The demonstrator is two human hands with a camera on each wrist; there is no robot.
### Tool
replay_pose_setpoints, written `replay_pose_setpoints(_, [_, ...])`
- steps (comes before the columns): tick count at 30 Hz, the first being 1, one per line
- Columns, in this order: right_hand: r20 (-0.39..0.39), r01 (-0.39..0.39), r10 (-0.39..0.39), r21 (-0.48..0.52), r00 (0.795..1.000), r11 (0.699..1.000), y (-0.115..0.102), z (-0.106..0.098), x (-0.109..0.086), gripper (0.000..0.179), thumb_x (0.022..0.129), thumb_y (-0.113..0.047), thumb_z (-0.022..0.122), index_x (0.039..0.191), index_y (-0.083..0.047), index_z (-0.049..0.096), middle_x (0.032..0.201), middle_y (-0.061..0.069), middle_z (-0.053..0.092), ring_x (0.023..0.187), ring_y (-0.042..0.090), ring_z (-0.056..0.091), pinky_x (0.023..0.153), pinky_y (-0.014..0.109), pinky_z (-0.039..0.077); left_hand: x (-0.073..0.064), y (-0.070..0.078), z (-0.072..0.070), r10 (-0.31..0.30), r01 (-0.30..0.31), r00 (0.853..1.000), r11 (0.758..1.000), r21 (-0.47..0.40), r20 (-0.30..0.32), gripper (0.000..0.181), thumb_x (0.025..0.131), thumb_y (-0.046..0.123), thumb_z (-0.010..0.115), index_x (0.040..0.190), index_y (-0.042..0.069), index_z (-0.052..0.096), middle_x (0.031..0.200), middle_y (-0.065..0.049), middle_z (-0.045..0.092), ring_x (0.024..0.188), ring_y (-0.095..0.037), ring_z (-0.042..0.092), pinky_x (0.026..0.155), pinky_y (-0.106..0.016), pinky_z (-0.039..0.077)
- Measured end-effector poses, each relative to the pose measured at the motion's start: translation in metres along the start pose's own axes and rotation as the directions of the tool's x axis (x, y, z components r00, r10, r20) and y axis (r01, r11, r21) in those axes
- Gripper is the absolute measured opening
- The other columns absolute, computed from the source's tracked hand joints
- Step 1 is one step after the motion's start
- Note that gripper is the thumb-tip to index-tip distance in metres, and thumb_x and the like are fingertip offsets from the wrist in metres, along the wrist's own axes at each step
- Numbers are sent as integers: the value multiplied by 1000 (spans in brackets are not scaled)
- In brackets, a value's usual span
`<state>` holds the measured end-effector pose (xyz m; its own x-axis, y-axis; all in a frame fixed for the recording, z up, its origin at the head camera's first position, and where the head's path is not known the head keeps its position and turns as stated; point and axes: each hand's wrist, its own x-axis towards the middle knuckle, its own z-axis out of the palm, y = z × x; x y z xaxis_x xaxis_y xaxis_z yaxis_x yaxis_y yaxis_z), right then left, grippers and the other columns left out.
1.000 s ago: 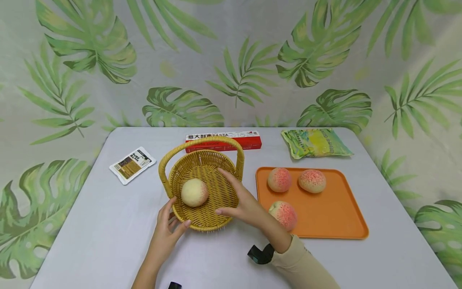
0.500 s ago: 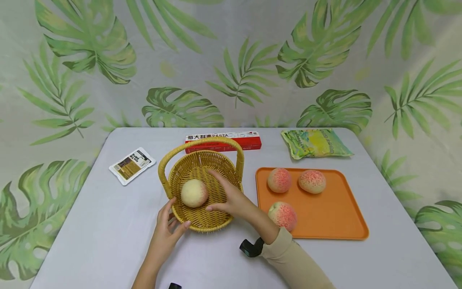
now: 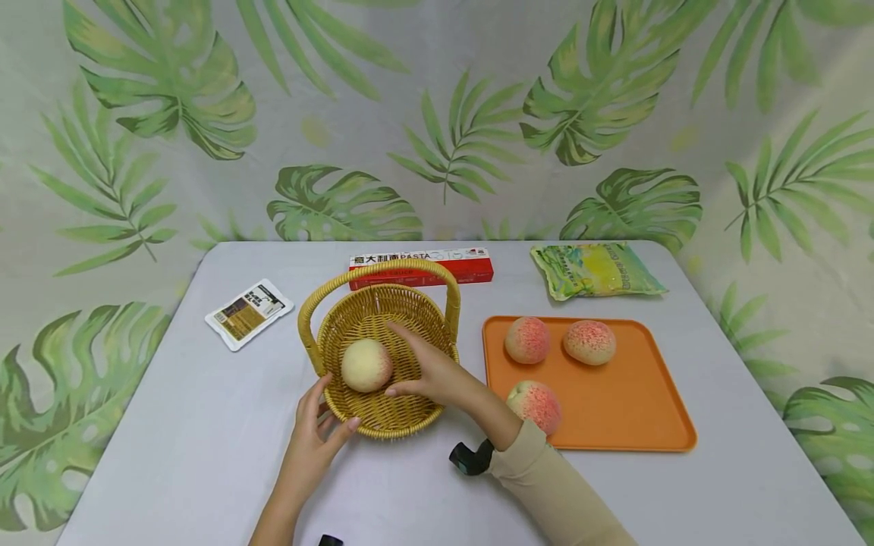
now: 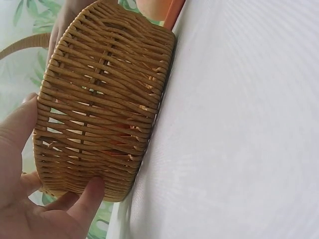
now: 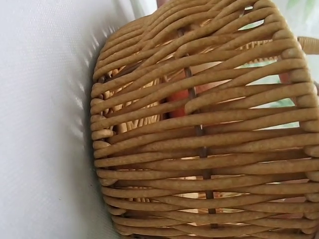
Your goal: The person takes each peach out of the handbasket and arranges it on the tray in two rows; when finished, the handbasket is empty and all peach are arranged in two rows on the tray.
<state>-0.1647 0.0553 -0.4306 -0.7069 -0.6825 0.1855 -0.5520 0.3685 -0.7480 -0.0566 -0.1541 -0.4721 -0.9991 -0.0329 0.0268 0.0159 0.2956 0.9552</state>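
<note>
A round woven wicker basket (image 3: 399, 425) with an arched handle stands on the table. One pale peach (image 3: 367, 365) with a pink blush lies inside, left of the basket's middle. My left hand (image 3: 312, 436) holds the basket's near-left side, thumb at the rim; in the left wrist view its fingertips (image 4: 93, 191) touch the weave. Reaching over the basket's right rim, my right hand (image 3: 437, 375) has thumb and index finger spread apart, just right of the peach. Its other fingers are hidden. Only the basket's outer wall (image 5: 209, 134) fills most of the right wrist view.
To the right, an orange tray (image 3: 614, 409) bears three pink peaches (image 3: 590, 343). A red-and-white pasta box (image 3: 471, 267) lies behind the basket. A green-yellow packet (image 3: 597, 271) is at back right, a white-and-brown pouch (image 3: 249, 314) at left.
My right hand has moved left, farther into the basket and closer to the peach there. The peach, the basket and my left hand look the same.
</note>
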Motion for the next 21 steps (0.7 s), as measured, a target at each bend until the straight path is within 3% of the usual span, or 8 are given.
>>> replay_pose_setpoints(10, [83,2,0,-22,997,1000,2,1,9,92,73,-31,74,143,-8,20,144,7,25,130,18,24,105,35,24,1,-1,0,-1,1,1000,1000,-1,6,77,82,20,67,142,14,19,140,-17,15,117,-34,34,97,-45,34])
replay_pose_setpoints(21, [158,-47,50,-23,986,999,3,4,17,88,75,-28,74,143,-13,20,144,6,25,130,17,23,105,35,24,-1,-1,0,26,-26,1000,1000,11,4,78,82,21,68,142,13,19,140,-17,15,116,-32,34,96,-41,35])
